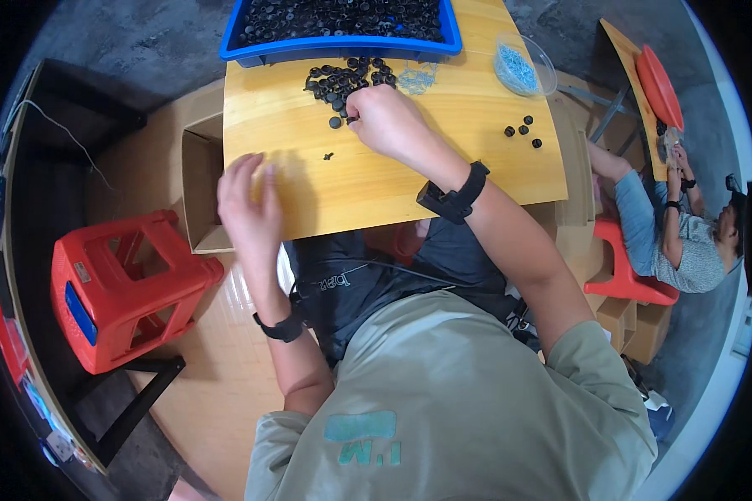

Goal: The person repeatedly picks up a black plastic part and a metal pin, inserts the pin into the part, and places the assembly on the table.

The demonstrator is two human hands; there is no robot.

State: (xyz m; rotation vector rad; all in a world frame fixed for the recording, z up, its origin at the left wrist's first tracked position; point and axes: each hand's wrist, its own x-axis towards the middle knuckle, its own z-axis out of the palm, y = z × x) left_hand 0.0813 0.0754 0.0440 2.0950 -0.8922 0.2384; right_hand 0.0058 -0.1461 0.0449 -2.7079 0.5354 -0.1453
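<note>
Bare concrete floor surrounds a small yellow wooden table (443,159) seen from above. At far left a red plastic stool (121,288) stands on the floor, and beside it an open cardboard box (199,184) sits against the table's left edge. The left hand (248,206) hovers at that edge, partly over the box, fingers spread and loosely curled; it looks empty, though motion blur makes this hard to confirm. Near it a single small black part (328,156) lies alone on the wood. Further along, the right hand (384,121) reaches to a pile of black round caps (342,79), its fingertips pinched down at the pile's near edge, apparently closing on one cap. Behind the pile a blue tray (342,46) holds many more caps. Right of that sits a clear bowl (524,65) of pale blue pieces, with a few loose caps (522,131) nearby. At far right another person (673,238) sits on a red chair (631,275).
</note>
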